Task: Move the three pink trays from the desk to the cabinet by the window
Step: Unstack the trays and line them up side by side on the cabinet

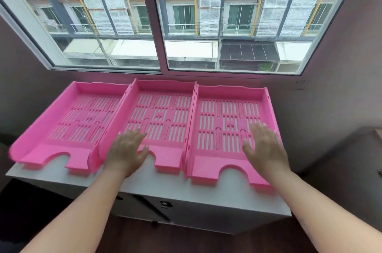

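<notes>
Three pink slotted trays lie side by side on the white cabinet point(144, 182) under the window: the left tray point(68, 120), the middle tray point(165, 116) and the right tray point(227, 120). Their sides touch or nearly touch. My left hand point(127, 151) hovers with spread fingers over the front left corner of the middle tray. Over the front right part of the right tray my right hand point(266, 149) is spread flat. Neither hand grips anything.
A large sliding window point(161, 25) stands right behind the trays, with dark walls on both sides. The cabinet front shows doors with a small lock point(164, 204). A dark piece of furniture point(351, 159) sits at the right.
</notes>
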### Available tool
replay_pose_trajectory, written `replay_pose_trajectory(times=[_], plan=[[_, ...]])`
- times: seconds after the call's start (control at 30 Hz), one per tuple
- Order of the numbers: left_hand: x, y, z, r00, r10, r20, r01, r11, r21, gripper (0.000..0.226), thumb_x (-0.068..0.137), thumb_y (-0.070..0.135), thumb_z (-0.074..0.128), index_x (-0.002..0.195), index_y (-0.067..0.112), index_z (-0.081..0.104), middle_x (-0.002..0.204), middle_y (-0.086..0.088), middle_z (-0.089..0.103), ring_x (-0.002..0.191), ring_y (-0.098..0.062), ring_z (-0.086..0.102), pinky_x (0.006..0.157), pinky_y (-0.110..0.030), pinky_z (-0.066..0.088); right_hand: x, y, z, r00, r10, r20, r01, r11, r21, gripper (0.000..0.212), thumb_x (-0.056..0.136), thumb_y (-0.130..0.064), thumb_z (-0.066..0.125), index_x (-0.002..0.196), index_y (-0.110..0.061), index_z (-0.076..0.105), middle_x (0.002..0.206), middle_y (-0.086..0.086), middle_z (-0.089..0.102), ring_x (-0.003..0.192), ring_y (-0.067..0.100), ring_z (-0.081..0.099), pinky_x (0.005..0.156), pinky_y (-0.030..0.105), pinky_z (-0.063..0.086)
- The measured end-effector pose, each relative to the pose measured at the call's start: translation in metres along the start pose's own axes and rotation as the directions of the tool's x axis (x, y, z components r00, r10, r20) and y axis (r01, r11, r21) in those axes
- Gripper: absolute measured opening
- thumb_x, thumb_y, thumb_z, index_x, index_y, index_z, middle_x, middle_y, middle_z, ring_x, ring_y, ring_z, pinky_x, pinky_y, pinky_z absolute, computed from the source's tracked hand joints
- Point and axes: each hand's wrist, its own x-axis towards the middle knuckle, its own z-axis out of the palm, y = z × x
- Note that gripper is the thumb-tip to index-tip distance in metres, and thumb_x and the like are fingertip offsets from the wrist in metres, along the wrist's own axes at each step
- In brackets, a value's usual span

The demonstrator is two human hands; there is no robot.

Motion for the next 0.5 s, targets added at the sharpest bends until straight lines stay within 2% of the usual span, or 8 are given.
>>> replay_pose_trajectory(times=[0.07,0.13,0.2,0.27,0.37,0.43,0.5], plan=[[-0.004,-0.015,-0.007,0.991,-0.087,-0.098,0.088,0.996,0.009,0.057,0.09,0.035,0.057,0.142,0.016,0.046,0.152,-0.01,0.042,0.143,-0.03,0.031,0.118,-0.052,0.02,-0.014,-0.023,0.016,0.98,-0.147,0.137,0.149,0.989,-0.01,0.069,0.092,-0.052,0.046,0.151,-0.019,0.031,0.158,0.003,0.033,0.148,0.021,0.027,0.12,0.04,0.014],[-0.011,-0.035,-0.012,0.966,-0.225,-0.127,0.226,0.974,0.001,0.064,0.089,0.038,0.056,0.145,0.012,0.038,0.154,-0.012,0.036,0.143,-0.032,0.029,0.117,-0.05,0.018,-0.027,-0.043,0.037,0.948,-0.203,0.247,0.209,0.978,0.002,0.083,0.086,-0.069,0.039,0.153,-0.024,0.024,0.161,-0.001,0.026,0.15,0.02,0.021,0.121,0.042,0.015],[-0.019,-0.056,-0.014,0.925,-0.374,-0.065,0.373,0.928,-0.022,0.071,0.089,0.046,0.053,0.147,0.011,0.031,0.154,-0.014,0.036,0.141,-0.034,0.031,0.115,-0.052,0.022,-0.034,-0.06,0.057,0.915,-0.23,0.333,0.233,0.972,0.033,0.097,0.078,-0.081,0.033,0.156,-0.026,0.015,0.164,-0.001,0.016,0.151,0.02,0.013,0.122,0.043,0.011],[-0.026,-0.07,-0.013,0.863,-0.5,0.072,0.504,0.843,-0.19,0.072,0.09,0.052,0.049,0.149,0.017,0.026,0.148,-0.015,0.045,0.132,-0.037,0.043,0.105,-0.054,0.035,-0.037,-0.074,0.073,0.893,-0.248,0.377,0.247,0.968,0.053,0.111,0.07,-0.091,0.026,0.157,-0.027,0.003,0.166,-0.002,0.005,0.153,0.021,0.001,0.122,0.043,0.002],[-0.021,-0.08,-0.008,0.844,-0.506,0.177,0.529,0.731,-0.43,0.068,0.093,0.049,0.05,0.15,0.021,0.025,0.147,-0.015,0.047,0.127,-0.037,0.049,0.097,-0.053,0.044,-0.033,-0.089,0.087,0.913,-0.2,0.356,0.178,0.98,0.093,0.12,0.061,-0.1,0.022,0.156,-0.032,-0.008,0.166,-0.006,-0.003,0.152,0.024,-0.008,0.12,0.041,-0.007],[-0.01,-0.083,-0.006,0.853,-0.491,0.176,0.507,0.701,-0.502,0.069,0.093,0.045,0.053,0.15,0.017,0.027,0.151,-0.015,0.042,0.132,-0.036,0.044,0.102,-0.051,0.041,-0.027,-0.096,0.091,0.935,-0.134,0.328,0.095,0.987,0.131,0.12,0.06,-0.099,0.029,0.155,-0.034,-0.005,0.166,-0.004,0.003,0.152,0.026,-0.005,0.119,0.041,-0.004],[0.002,-0.087,-0.004,0.862,-0.469,0.194,0.495,0.692,-0.526,0.071,0.094,0.042,0.055,0.151,0.014,0.025,0.155,-0.013,0.036,0.138,-0.034,0.038,0.106,-0.05,0.036,-0.02,-0.101,0.095,0.94,-0.045,0.338,0.0,0.991,0.134,0.121,0.058,-0.096,0.039,0.155,-0.036,-0.003,0.166,0.005,0.005,0.152,0.03,-0.004,0.118,0.042,0.0]])
